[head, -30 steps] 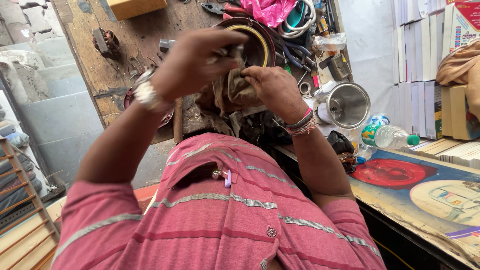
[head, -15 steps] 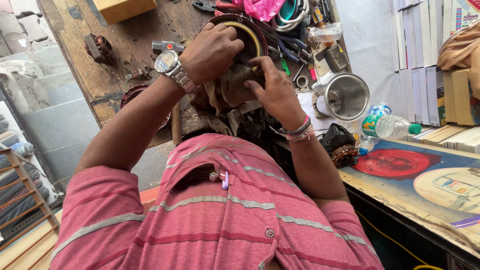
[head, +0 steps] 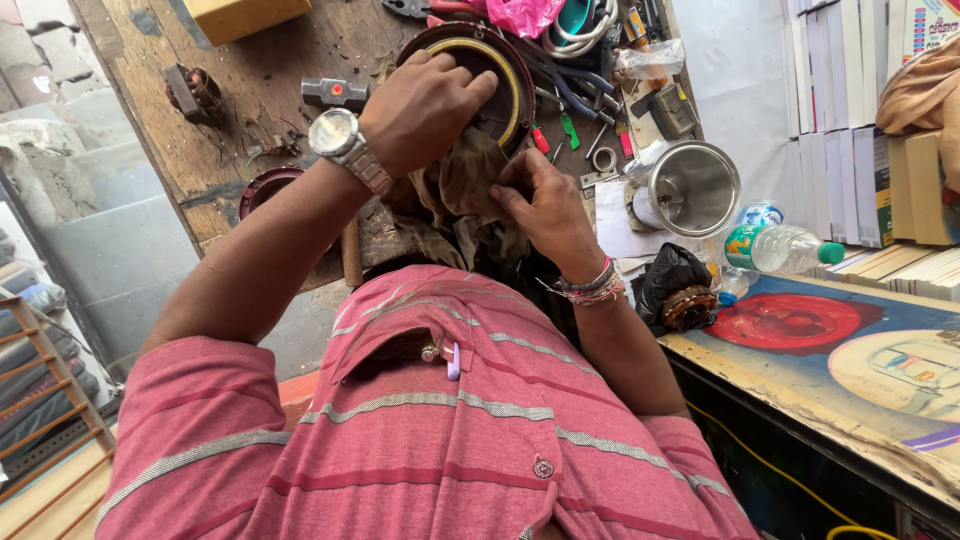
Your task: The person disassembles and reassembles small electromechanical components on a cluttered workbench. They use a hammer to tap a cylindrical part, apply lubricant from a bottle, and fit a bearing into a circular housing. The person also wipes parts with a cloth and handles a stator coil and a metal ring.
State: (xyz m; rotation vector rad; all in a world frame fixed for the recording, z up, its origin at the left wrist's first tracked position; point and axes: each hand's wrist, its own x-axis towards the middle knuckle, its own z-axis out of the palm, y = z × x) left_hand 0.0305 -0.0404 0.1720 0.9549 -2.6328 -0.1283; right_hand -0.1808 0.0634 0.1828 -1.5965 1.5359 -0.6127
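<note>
Round ringed part upright, face toward camera; left hand gripping rim, right hand fingers pinching rag

Your left hand covers part of the round ringed part, and the brown rag hides what your right hand pinches. The yellow box is cut off at the top edge. The small tools are too small to tell apart.
</note>
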